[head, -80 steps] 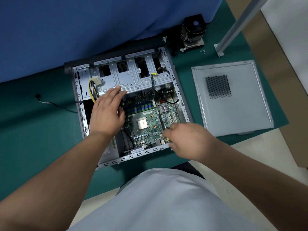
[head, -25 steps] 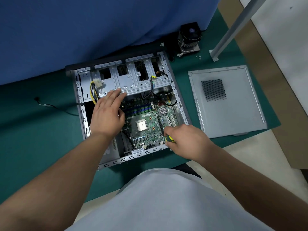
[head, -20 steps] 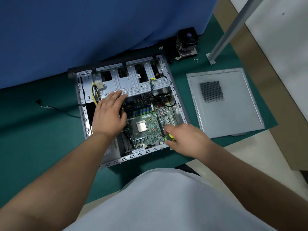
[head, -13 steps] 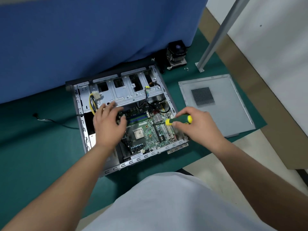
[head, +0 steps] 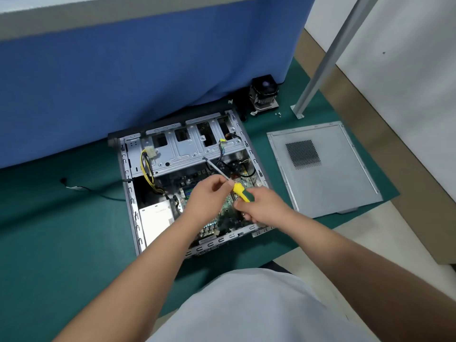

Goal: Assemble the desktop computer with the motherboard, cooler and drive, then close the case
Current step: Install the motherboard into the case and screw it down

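Motherboard [head: 222,215] sits inside the open case [head: 138,218], probably awaiting screws. Above it, the right hand [head: 262,208] curls its fingers round the screwdriver [head: 240,191] handle while the left hand [head: 209,196] pinches the shaft, likely steadying the tip. Beyond the case, the cooler [head: 264,95] waits; the side panel [head: 320,169] lies just right of it.

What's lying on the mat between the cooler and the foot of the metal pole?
In the head view, a few small loose screws lie on the green mat between the cooler and the pole's foot.
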A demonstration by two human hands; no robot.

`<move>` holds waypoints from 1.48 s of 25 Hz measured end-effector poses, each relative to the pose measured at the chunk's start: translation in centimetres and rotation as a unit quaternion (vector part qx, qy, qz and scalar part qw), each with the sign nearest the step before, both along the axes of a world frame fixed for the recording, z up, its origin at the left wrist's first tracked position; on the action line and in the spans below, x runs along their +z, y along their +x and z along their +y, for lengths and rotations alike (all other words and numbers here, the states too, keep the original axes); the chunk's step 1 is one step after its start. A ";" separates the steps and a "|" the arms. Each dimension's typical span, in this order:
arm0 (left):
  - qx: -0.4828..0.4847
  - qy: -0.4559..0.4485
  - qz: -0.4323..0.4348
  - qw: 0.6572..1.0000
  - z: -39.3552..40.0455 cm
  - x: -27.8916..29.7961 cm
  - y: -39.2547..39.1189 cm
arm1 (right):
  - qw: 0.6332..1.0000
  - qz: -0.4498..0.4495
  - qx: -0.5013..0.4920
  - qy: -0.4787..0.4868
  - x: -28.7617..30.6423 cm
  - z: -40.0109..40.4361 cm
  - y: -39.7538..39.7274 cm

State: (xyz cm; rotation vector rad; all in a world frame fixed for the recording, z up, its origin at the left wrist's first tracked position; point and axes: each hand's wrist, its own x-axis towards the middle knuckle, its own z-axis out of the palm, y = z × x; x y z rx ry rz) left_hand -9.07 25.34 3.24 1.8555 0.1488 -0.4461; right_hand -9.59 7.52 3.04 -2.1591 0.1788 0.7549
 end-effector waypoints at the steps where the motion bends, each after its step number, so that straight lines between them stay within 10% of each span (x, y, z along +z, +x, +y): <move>1: -0.027 0.054 -0.031 0.998 1.0 -0.2 0.1 | 0.996 -0.062 0.021 -0.059 0.0 -0.5 0.9; 7: -0.157 0.442 -0.088 0.879 9.0 -2.9 0.2 | 0.942 -0.293 -0.039 -0.158 -1.0 -2.8 7.0; 19: -0.261 0.472 0.112 0.835 8.9 -4.6 3.4 | 0.931 -0.227 -0.138 -0.251 -6.2 -0.2 9.5; 26: -0.478 0.477 -0.014 0.737 7.8 -3.4 3.9 | 0.930 -0.205 -0.150 -0.267 -6.6 -0.2 9.8; 37: -0.427 0.319 -0.117 0.838 11.4 -0.6 -1.4 | 0.934 -0.190 -0.154 -0.259 -6.5 -0.3 10.0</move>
